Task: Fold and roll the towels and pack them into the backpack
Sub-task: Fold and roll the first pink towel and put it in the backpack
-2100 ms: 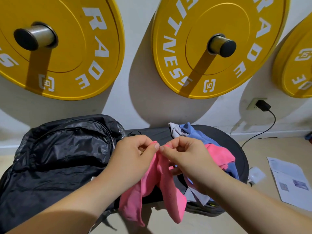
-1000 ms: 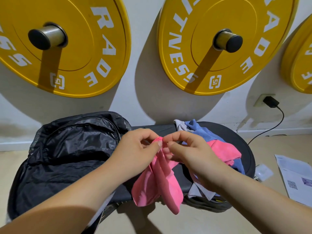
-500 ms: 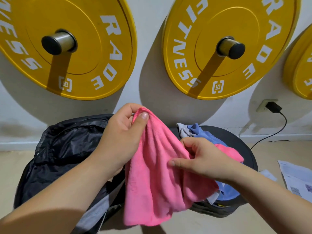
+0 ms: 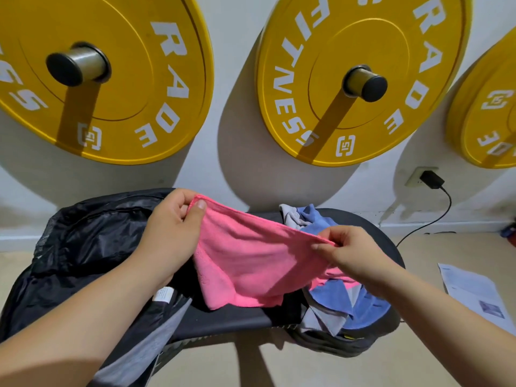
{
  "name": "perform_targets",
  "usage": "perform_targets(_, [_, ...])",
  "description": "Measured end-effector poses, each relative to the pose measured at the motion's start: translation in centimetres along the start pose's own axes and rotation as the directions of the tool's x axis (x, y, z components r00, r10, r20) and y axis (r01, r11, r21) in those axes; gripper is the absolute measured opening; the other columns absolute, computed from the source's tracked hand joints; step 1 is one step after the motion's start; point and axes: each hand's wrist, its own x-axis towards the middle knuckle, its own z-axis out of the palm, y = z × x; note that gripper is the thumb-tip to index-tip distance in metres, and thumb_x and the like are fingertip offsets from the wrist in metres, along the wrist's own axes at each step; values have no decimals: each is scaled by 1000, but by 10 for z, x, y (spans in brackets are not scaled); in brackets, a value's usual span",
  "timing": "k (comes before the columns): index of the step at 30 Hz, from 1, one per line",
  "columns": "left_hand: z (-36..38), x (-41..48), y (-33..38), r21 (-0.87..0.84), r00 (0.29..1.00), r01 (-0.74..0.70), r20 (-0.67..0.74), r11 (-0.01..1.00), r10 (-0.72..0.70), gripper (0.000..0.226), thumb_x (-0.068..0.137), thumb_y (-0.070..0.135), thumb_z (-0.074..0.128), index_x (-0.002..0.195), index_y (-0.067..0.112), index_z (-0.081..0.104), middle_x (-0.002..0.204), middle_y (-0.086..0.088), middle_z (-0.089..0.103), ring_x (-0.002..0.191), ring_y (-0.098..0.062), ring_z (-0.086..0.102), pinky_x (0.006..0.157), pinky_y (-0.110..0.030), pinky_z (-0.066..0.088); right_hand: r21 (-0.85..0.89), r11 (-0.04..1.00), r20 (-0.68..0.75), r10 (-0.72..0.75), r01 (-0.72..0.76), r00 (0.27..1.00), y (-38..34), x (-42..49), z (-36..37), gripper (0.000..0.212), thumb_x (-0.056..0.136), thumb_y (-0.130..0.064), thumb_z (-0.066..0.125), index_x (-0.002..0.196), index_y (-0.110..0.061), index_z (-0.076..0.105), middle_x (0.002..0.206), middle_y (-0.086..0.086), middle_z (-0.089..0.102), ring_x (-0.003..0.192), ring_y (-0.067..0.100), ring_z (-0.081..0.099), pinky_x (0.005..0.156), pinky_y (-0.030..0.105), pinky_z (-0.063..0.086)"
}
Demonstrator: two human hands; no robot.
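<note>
While the left hand (image 4: 173, 230) and the right hand (image 4: 346, 252) each pinch one top corner of the pink towel (image 4: 251, 261), it hangs over the bench (image 4: 237, 317) middle, between the backpack (image 4: 83, 247) and the towel pile (image 4: 335, 297). It seems light, soft and limp, so corners are the best hold.

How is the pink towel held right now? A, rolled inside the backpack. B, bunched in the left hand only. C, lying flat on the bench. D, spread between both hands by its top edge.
D: the left hand and right hand each pinch the top edge of the pink towel, which hangs spread between them.
</note>
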Motion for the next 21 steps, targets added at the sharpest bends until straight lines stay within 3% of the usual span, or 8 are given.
perform_targets(3, [-2,1,1,-12,999,24,-44,1000,-25,14,103,23,54,97,18,65,90,-15,74,83,-37,66,80,-45,51,323,946,-90,16,14,996,-7,2,-3,12,86,-6,73,77,-11,67,70,12,65,71,25,58,72,42,49])
perform_targets(5, [-4,2,4,-74,997,51,-55,996,-55,15,103,23,53,99,16,66,89,-12,75,79,-28,67,79,-41,50,509,861,-116,52,15,992,-13,3,-5,11,78,-15,79,83,-15,70,75,12,64,76,28,57,74,45,46])
perform_targets(7, [-8,4,8,-123,996,69,-51,990,-76,16,104,23,53,99,15,66,94,-17,74,80,-23,65,78,-39,48,579,814,-116,44,32,992,-20,2,-10,18,76,-21,81,92,-21,72,83,12,64,81,28,54,74,44,41])
perform_targets(10, [-11,6,9,-134,993,96,-53,986,-104,16,104,22,52,101,14,66,98,-15,74,87,-23,66,81,-39,48,573,819,-44,-24,44,999,-25,-3,-20,15,86,-13,77,95,-24,71,88,13,63,79,26,54,67,35,39])
perform_targets(13, [-14,6,7,-121,991,108,-67,987,-116,16,103,22,53,101,14,67,97,-14,74,85,-19,65,83,-38,49,539,838,-7,-96,84,995,-28,-9,-25,15,78,-15,78,90,-12,72,80,13,66,73,23,58,61,30,45])
perform_targets(16, [-17,6,5,-135,994,89,-56,987,-98,15,102,22,56,99,15,69,89,-18,72,76,-18,62,76,-37,47,507,853,-27,-124,120,992,-28,-11,-30,26,63,-28,89,80,-12,77,77,11,72,70,17,63,64,25,51])
perform_targets(18, [-19,6,8,-160,997,52,-53,986,-62,14,102,19,57,99,15,70,81,-8,72,72,-15,61,73,-33,47,479,863,-68,-144,159,987,-29,-13,-37,35,60,-32,92,82,-8,78,79,14,74,72,18,66,64,24,54])
perform_targets(21, [-23,5,14,-176,999,16,-33,984,-22,13,101,19,59,98,18,72,84,-7,73,76,-17,64,77,-35,49,425,881,-142,-163,209,976,-34,-18,-48,19,73,-18,84,86,-5,79,80,14,76,69,16,67,63,21,55])
